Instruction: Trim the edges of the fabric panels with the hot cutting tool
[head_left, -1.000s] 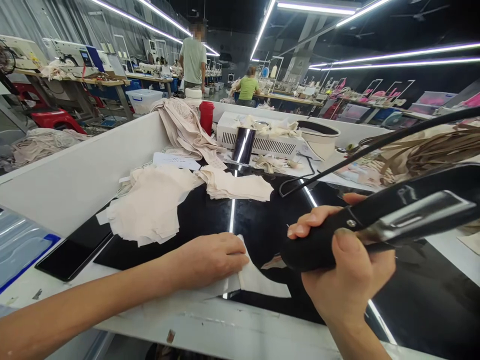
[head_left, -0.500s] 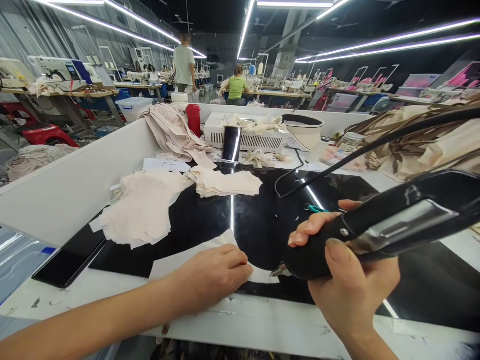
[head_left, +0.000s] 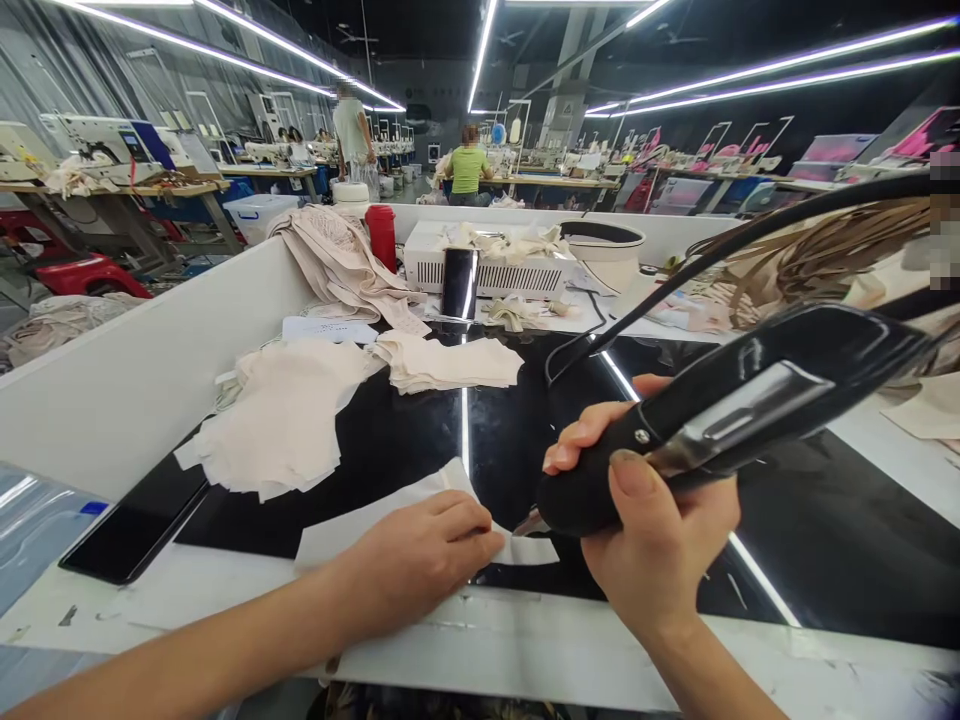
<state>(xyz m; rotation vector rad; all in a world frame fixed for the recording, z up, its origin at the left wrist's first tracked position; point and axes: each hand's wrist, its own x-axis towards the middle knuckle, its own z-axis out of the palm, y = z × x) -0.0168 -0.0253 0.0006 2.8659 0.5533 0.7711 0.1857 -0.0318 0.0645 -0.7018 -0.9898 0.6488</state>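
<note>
My right hand (head_left: pixel 645 530) grips a black corded cutting tool (head_left: pixel 720 420), whose metal tip touches a white fabric piece (head_left: pixel 375 515) lying on the glossy black work surface (head_left: pixel 525 440). My left hand (head_left: pixel 420 555) lies flat on that white piece, fingers close to the tool's tip. The tool's black cable (head_left: pixel 675 290) arcs away to the upper right.
Piles of beige cut fabric (head_left: pixel 285 410) lie left and behind, with a phone (head_left: pixel 127 540) at the left edge. A white box-like machine (head_left: pixel 487 270), a red bottle (head_left: pixel 382 235) and a bowl (head_left: pixel 604 250) stand at the back. White partition wall left. Two people work far behind.
The right hand has brought the tool down and leftward, so its tip meets the white piece near my left fingers. More of the white piece shows left of my left hand.
</note>
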